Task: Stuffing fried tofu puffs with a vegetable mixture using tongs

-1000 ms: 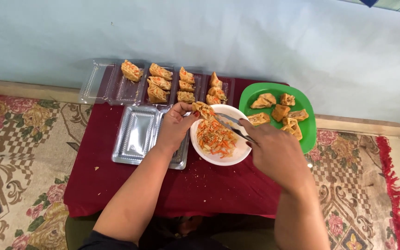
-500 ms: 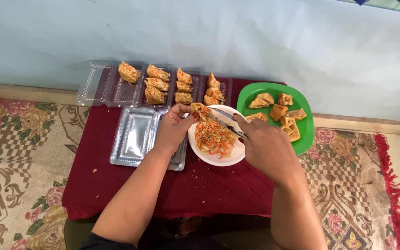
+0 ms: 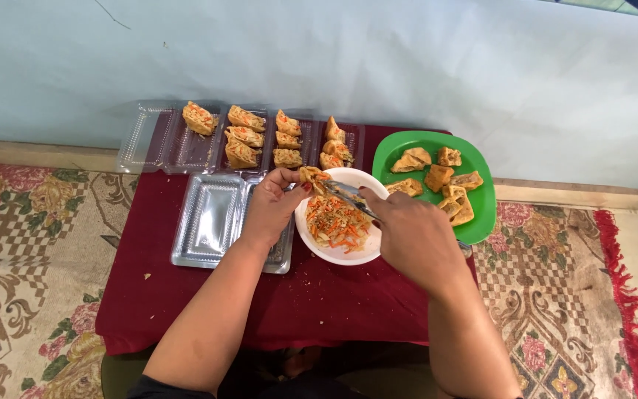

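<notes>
Head view: left hand (image 3: 271, 210) pinched fried tofu pocket (image 3: 310, 176) at fingertips, held over far-left rim of white bowl (image 3: 337, 255). Right hand (image 3: 415, 236) closed around metal spoon (image 3: 348, 196), tip at pocket's opening. Bowl held shredded carrot-noodle filling (image 3: 337, 222). Green plate (image 3: 481, 214) with unfilled pockets just right of bowl. Clear trays (image 3: 167, 144) behind carried stuffed pieces; empty tray (image 3: 208, 222) under left wrist. All sat on maroon cloth (image 3: 186, 310).

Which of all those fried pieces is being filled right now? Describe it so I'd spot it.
Start at the dark red table, then find the white bowl of shredded vegetables. At its upper left rim, the left hand pinches one golden fried pocket. Unlike the others, it sits in no tray or plate.
</notes>
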